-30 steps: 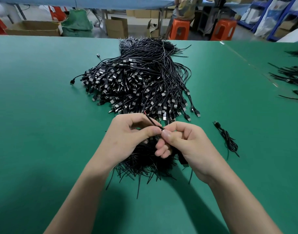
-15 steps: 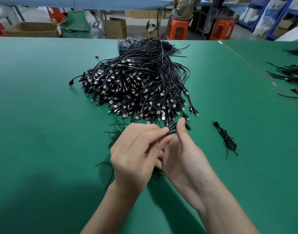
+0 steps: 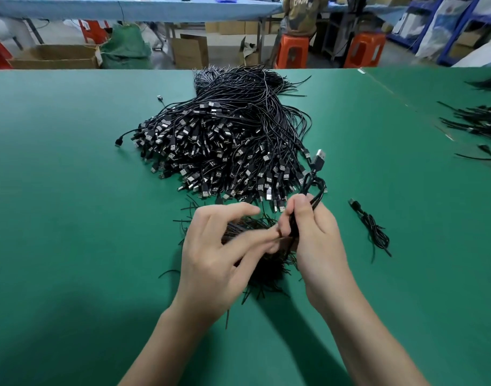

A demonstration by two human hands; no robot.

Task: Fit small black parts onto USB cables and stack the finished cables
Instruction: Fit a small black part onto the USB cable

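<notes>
A big heap of black USB cables [image 3: 227, 140] lies on the green table [image 3: 71, 218], plugs toward me. A smaller pile of thin black parts [image 3: 263, 268] sits just below it, partly hidden by my hands. My right hand [image 3: 314, 235] grips a folded USB cable [image 3: 312, 185] whose plug [image 3: 320, 157] sticks up above my fingers. My left hand [image 3: 219, 254] pinches the lower end of that cable with thumb and forefinger, touching my right hand. One finished coiled cable [image 3: 371, 227] lies to the right.
More black cables [image 3: 478, 121] lie at the table's far right. Beyond the far edge stand cardboard boxes [image 3: 54, 55], a green sack [image 3: 124, 47], orange stools [image 3: 291, 50] and a seated person [image 3: 301, 15].
The cable has been folded and raised in my right hand, with its plug now sticking up. Both hands shifted slightly right, and my left fingers have spread.
</notes>
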